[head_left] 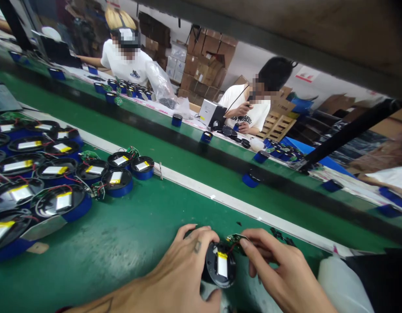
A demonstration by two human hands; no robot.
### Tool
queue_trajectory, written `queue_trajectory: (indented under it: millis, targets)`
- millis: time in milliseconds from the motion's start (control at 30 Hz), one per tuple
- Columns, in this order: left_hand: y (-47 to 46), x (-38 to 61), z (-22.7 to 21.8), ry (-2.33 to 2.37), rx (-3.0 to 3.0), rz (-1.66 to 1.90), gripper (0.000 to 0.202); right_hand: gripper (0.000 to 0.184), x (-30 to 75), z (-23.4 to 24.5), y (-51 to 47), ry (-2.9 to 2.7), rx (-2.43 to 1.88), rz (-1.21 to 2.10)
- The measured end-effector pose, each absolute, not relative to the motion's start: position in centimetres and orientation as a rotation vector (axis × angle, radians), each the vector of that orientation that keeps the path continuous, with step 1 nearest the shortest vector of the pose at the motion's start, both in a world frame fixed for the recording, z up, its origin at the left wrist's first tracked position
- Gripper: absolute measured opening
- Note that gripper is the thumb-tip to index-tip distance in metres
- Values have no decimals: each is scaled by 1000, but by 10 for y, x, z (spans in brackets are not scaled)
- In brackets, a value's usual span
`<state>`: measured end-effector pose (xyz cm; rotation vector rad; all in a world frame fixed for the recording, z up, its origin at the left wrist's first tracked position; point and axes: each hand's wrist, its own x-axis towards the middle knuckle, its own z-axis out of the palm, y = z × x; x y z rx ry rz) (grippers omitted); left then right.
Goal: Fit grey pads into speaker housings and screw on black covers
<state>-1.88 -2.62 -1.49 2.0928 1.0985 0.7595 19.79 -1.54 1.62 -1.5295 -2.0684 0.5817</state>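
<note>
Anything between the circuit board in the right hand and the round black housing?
Nothing solid shows between them. The right hand holds the circuit board by the upper right edge of the round black housing, with only thin wires in between. The left hand grips the housing's left side, out of the way.

Wall [247,63]: white, partly covered by brown cartons [205,69].
Pallet [279,123]: slatted wood, near cartons.
Surface [148,237]: green, bordered by white rail [187,184].
Overhead panel [318,32]: dull brown, upper right.
Post [349,135]: black, slanted in view.
</note>
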Motion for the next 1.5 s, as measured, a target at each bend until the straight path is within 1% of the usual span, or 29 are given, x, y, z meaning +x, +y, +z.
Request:
queue_trajectory:
  millis: [67, 167, 233, 333, 467, 600, 800, 900, 1067, 1167, 1400, 1500]
  targets:
    - [-27, -21, -12, 1065, 2118, 757, 67, 16, 198, 15, -15, -1999, -1542, 643]
    - [-25, -20, -12, 1104, 2137, 714, 64, 18, 197, 13, -14, -1893, -1542, 676]
    - [-25, -18, -14, 1118, 2162, 705, 70, 18, 195, 13, -13, -1864, -1523, 682]
    - [-24, -16, -16, 1137, 2156, 790, 79, 16, 193, 12, -12, -1864, -1491, 687]
    - [-24, -16, -16, 1148, 2166, 893, 77, 15, 192, 14, -12, -1897, -1462, 663]
    - [-25, -18, -18, 1134, 2223, 916, 81, 16, 190, 16, -14, -1910, -1398, 559]
    - [-25, -20, -30, 1107, 2301, 914, 96, 9, 189, 22, -16, -2005, -1363, 317]
    - [-24, -19, -32, 1105, 2312, 926, 94, 9, 191, 23, -18, -2027, -1326, 274]
    - [-23, -19, -33, 1109, 2273, 931, 80, 11, 193, 23, -21, -2047, -1245, 275]
    - [-23, -19, -33, 1105, 2247, 929, 76, 11, 193, 24, -22, -2046, -1239, 275]
    - [-23, -20, -35, 1085, 2251, 922, 82, 15, 193, 25, -22, -2022, -1208, 283]
    - [-23, -19, -36, 1109, 2233, 921, 84, 13, 192, 25, -22, -1982, -1228, 300]
